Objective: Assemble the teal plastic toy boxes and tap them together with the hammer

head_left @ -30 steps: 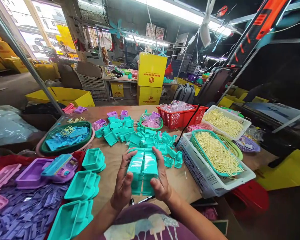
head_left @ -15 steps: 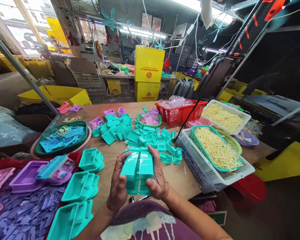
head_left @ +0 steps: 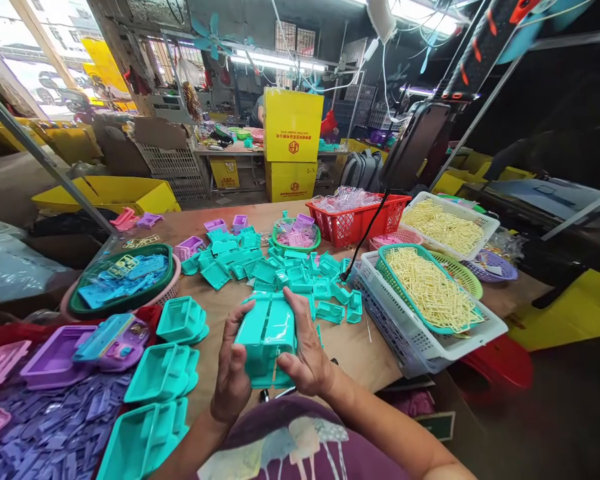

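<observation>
Two teal plastic cases (head_left: 267,333) are pressed side by side between my palms, just above the table's near edge. My left hand (head_left: 233,363) grips their left side, fingers along the far edge and thumb near the front. On the right side my right hand (head_left: 307,350) is closed round them, its thumb at the near right corner. A narrow seam runs between the two pieces. Beyond my hands lies a heap of loose teal plastic parts (head_left: 233,257). Stacked teal trays (head_left: 163,373) stand in a column to the left of my left hand.
At the left, a red-lined bin holds purple pieces (head_left: 55,427) with a purple case (head_left: 60,357) on top. A green basket (head_left: 167,280) of blue parts stands behind. Pale yellow sticks (head_left: 430,287) fill a basket on a white crate (head_left: 400,340) at right. A red basket (head_left: 337,227) is farther back.
The two teal cases have come closer together, narrowing the gap between them. My hands have shifted slightly left with them, and the camera view has turned a little.
</observation>
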Available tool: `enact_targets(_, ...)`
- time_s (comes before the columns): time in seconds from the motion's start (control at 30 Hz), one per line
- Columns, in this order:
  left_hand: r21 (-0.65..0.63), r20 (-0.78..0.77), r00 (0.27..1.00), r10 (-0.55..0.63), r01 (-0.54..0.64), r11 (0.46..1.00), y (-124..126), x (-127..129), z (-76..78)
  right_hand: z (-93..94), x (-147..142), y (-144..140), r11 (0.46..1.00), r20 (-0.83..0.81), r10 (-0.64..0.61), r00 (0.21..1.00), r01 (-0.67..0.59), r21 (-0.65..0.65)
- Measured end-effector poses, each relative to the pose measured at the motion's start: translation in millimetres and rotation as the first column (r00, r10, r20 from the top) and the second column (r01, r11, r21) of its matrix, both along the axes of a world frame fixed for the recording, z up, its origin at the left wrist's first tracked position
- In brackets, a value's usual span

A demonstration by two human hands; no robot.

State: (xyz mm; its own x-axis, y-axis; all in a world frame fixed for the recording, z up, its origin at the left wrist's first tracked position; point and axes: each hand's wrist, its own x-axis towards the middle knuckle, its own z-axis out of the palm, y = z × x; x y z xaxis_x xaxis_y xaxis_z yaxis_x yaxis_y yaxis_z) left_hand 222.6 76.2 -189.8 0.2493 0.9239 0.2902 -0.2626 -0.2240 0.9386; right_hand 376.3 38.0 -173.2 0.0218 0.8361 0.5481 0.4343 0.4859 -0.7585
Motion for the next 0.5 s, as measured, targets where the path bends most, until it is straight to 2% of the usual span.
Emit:
enact_targets(0.17,0.136,-0.104,0.994,0.035,-0.020,0.991,-10,2,16.2,-2.3,3,-4,0.999,-0.020,0.030,0.999,-0.029,0.033)
enact_targets(0.33,0.182,-0.181,0.980,0.081,-0.048,0.982,-14,8,24.4,-8.1,4,-7,0.999,-0.070,0.027,0.997,-0.026,0.020)
enact_targets(0.43,0.125,-0.247,0.965,0.083,-0.053,0.991,-10,11,26.1,-11.3,4,-7,0.998,-0.082,-0.015,0.997,0.010,-0.059)
enact_targets(0.5,-0.002,-0.270,0.962,0.043,-0.045,0.999,-4,13,26.8,-10.8,8,-4,0.994,-0.041,-0.062,0.997,0.057,-0.095)
